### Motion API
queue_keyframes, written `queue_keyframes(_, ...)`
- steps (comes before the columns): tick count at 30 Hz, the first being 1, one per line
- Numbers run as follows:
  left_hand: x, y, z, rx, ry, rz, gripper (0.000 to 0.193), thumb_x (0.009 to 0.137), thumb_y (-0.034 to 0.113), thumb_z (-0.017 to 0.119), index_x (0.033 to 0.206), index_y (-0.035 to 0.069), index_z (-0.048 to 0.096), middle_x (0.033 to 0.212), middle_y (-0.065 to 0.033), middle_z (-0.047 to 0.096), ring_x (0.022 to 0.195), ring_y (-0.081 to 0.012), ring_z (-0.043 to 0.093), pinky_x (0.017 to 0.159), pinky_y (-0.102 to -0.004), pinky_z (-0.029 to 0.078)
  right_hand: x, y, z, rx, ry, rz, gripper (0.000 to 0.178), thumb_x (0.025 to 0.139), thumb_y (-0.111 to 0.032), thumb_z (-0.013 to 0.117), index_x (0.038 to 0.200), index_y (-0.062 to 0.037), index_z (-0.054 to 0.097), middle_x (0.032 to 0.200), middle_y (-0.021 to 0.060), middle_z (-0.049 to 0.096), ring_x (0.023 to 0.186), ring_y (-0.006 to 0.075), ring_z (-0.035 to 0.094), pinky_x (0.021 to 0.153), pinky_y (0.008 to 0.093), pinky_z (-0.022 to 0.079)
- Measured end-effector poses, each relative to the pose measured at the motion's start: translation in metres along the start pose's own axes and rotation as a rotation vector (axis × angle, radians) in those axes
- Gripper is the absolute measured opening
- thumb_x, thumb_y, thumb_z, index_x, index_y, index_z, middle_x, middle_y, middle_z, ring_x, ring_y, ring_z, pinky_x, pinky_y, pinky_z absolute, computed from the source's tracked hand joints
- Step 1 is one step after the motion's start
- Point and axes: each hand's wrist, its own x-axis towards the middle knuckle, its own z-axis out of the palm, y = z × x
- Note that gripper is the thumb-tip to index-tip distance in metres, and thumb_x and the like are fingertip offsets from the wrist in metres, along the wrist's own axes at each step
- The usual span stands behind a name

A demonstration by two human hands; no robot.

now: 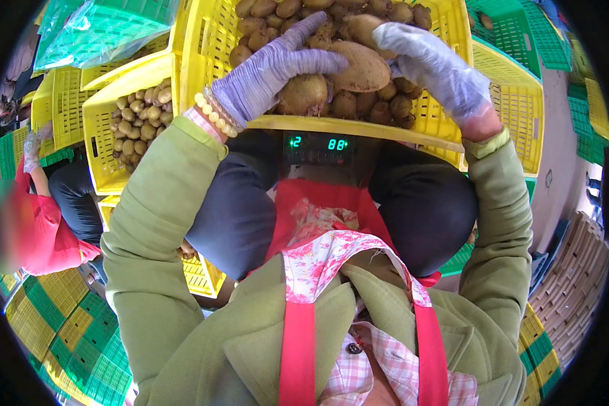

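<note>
A yellow slatted plastic crate (213, 40) full of brown fuzzy kiwifruit (304, 93) sits on a dark digital scale (318, 144) with a green lit readout, and both of the person's gloved hands are over the fruit in it. The left hand (271, 71), in a thin lilac glove with a cream bead bracelet (213, 111) at the wrist, lies spread across the left part of the heap, fingers loose and extended, its fingertips touching a large flat oval brown fruit (362, 68) at the middle of the crate. The right hand (436, 68), in a thin clear glove, curls over the right part of the heap and touches the same large fruit from the right; whether it truly grips it I cannot tell. Both sleeves are olive green.

Left of the crate on the scale stands a second yellow slatted crate (101, 145) partly filled with smaller greenish kiwifruit (139, 111). Further left of that crate another person in a red top (44, 233) sits with a gloved hand raised. Right of the crate on the scale, green and yellow crates (521, 68) are stacked, and lower down a pile of brown moulded fruit trays (575, 284).
</note>
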Motion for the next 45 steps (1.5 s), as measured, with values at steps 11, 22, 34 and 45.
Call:
queue_keyframes(11, 0.009, -0.007, 0.009, 0.157, -0.215, 0.154, 0.073, 0.079, 0.024, 0.079, 0.14, 0.008, 0.042, 0.133, -0.0114, 0.052, 0.128, -0.021, 0.047, 0.11, -0.0314, 0.036, 0.004, 0.011, 0.027, -0.029, -0.097, 0.006, 0.043, 0.095, -0.021, 0.061, 0.132, -0.0023, 0.053, 0.127, 0.0076, 0.058, 0.116, 0.016, 0.055, 0.101, 0.0277, 0.044)
queue_keyframes(22, 0.003, 0.005, 0.021, 0.262, -0.108, 0.294, 0.06, 0.086, 0.021, 0.072, 0.137, 0.008, 0.045, 0.128, -0.0103, 0.055, 0.119, -0.0181, 0.054, 0.1, -0.0301, 0.046, -0.009, 0.006, 0.023, -0.034, -0.019, 0.016, 0.08, 0.085, -0.033, 0.074, 0.147, -0.0009, 0.034, 0.13, 0.0098, 0.055, 0.116, 0.0124, 0.053, 0.099, 0.0261, 0.044)
queue_keyframes(34, -0.171, 0.002, -0.077, -0.063, 0.616, 0.124, 0.056, 0.096, 0.037, 0.052, 0.14, 0.004, 0.04, 0.102, -0.0123, 0.063, 0.067, -0.0155, 0.06, 0.051, -0.0254, 0.047, -0.184, 0.014, -0.079, -0.311, 0.48, 0.179, 0.054, 0.095, -0.038, 0.055, 0.125, 0.0056, 0.057, 0.118, 0.0125, 0.062, 0.107, 0.0176, 0.058, 0.093, 0.0276, 0.046)
queue_keyframes(45, -0.457, -0.208, -0.187, 0.225, 0.552, -0.69, 0.053, 0.088, 0.036, 0.064, 0.129, 0.004, 0.054, 0.104, -0.0101, 0.065, 0.086, -0.0199, 0.063, 0.069, -0.0297, 0.052, -0.37, 0.182, -0.167, -0.407, 0.43, 0.581, 0.026, 0.09, -0.022, 0.067, 0.106, -0.0023, 0.069, 0.092, 0.0016, 0.068, 0.08, 0.0128, 0.061, 0.075, 0.0271, 0.051)
